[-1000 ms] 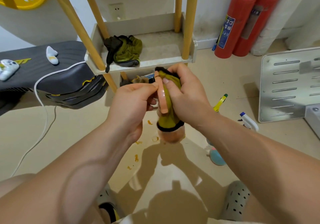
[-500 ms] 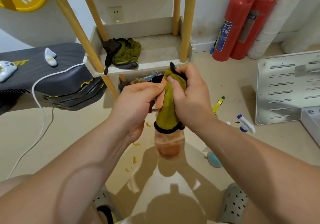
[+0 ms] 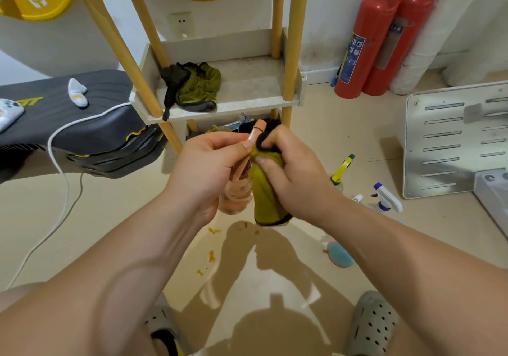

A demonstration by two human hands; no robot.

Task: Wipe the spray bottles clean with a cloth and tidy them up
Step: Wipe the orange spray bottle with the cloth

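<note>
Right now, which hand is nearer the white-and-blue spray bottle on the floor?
Right. The right hand, gripping the green cloth, is left of the white-and-blue spray bottle; the left hand, holding the orange bottle, sits beyond it, farther left.

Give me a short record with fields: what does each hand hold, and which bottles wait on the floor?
left hand: holds orange spray bottle
right hand: grips olive cloth, which hangs beside that bottle
on floor: yellow-nozzle bottle; white-and-blue spray bottle
on shelf: second cloth
</note>
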